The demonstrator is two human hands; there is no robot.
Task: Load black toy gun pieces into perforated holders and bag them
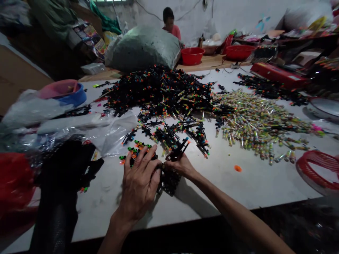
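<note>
My left hand (141, 173) lies over a bundle of small black toy guns (136, 150) with orange and green tips, its fingers curved round them. Close beside it, my right hand (181, 165) grips a black toy gun (180, 150) with an orange tip, held at a slant. Beneath both hands is more black plastic (169, 181), partly covered, so I cannot tell its exact shape. Just beyond the hands, loose toy guns (165, 135) lie scattered on the white table (212, 187).
A large heap of toy guns (156, 90) fills the table's middle. Small clear tubes with yellowish contents (259, 116) spread to the right, near a red basket (317, 169). Plastic bags (113, 130) and a black bag (60, 176) lie left. A person (172, 26) sits behind a big sack (145, 47).
</note>
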